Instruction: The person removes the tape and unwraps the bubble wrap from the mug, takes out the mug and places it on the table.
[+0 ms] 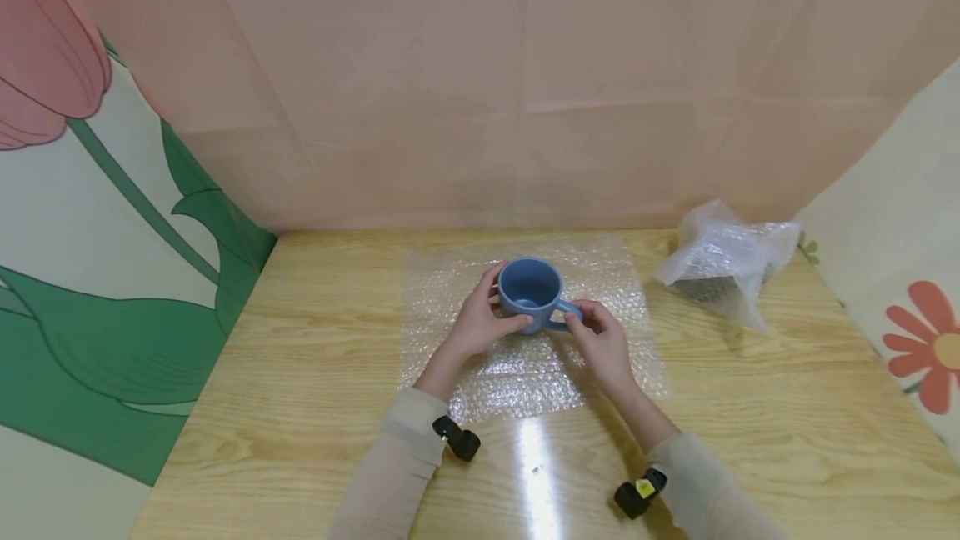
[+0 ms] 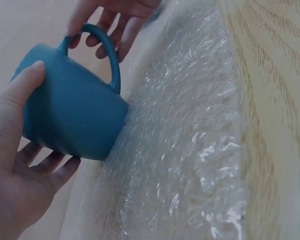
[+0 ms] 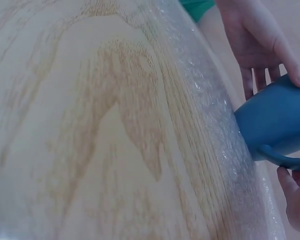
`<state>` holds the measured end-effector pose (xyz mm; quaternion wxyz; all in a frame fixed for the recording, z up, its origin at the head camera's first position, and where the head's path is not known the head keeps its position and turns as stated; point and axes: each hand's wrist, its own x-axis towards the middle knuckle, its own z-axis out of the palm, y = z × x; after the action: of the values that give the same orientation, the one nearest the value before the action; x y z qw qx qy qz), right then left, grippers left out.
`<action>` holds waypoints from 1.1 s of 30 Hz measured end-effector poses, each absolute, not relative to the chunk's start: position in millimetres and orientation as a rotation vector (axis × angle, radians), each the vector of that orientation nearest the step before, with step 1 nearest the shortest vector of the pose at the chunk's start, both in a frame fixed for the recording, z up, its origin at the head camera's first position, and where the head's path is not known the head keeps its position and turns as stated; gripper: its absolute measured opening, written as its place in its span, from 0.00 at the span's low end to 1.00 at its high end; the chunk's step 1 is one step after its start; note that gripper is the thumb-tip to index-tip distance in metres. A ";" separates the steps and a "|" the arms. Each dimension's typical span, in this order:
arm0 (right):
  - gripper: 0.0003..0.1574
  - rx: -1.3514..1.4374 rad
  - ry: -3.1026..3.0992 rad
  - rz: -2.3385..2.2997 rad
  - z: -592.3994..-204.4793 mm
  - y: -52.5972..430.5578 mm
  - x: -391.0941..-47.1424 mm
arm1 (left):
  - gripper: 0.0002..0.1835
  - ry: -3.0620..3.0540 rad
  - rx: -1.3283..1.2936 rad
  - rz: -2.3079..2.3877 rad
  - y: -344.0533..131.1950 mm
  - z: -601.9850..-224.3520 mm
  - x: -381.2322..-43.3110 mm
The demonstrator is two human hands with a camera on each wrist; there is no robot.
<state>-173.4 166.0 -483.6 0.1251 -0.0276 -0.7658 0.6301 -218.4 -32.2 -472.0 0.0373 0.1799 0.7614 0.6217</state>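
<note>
A blue mug [image 1: 530,283] stands with its mouth up over a flat sheet of bubble wrap [image 1: 517,377] in the head view. My left hand [image 1: 478,322] grips the mug's body from the left, with the thumb on the near side and the fingers round the far side. At the right, my right hand [image 1: 604,348] pinches the mug's handle [image 2: 110,55] between thumb and fingers. In the left wrist view the mug's base is at the bubble wrap; whether its full weight rests there I cannot tell.
A bundle loosely wrapped in bubble wrap [image 1: 731,261], with something dark inside, lies at the back right of the wooden table [image 1: 315,407]. A pink cloth wall [image 1: 420,90] closes off the back. Patterned panels stand at both sides.
</note>
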 end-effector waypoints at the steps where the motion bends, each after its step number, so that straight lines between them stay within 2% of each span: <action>1: 0.13 -0.090 -2.231 1.839 -483.5 166.0 -173.4 | 0.48 2.341 0.553 1.909 -32.2 -472.3 -218.5; 9: 0.14 -0.149 -2.235 1.841 -482.8 165.8 -172.4 | 0.47 2.375 0.549 1.896 -31.3 -472.2 -217.4; 16: 0.16 -0.160 -2.250 1.838 -478.8 165.9 -173.4 | 0.47 2.342 0.532 1.905 -33.3 -455.2 -210.9; 20: 0.16 -0.148 -2.250 1.840 -475.4 164.8 -175.6 | 0.47 2.351 0.491 1.913 -33.8 -463.4 -217.7; 33: 0.19 -0.106 -2.297 1.844 -471.7 154.2 -180.2 | 0.46 2.300 0.490 1.953 -50.0 -430.5 -198.2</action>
<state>-180.2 154.2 -471.7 0.0968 -0.0359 -0.7757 0.6226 -198.2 -50.0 -430.5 0.0425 0.1600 0.7516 0.6385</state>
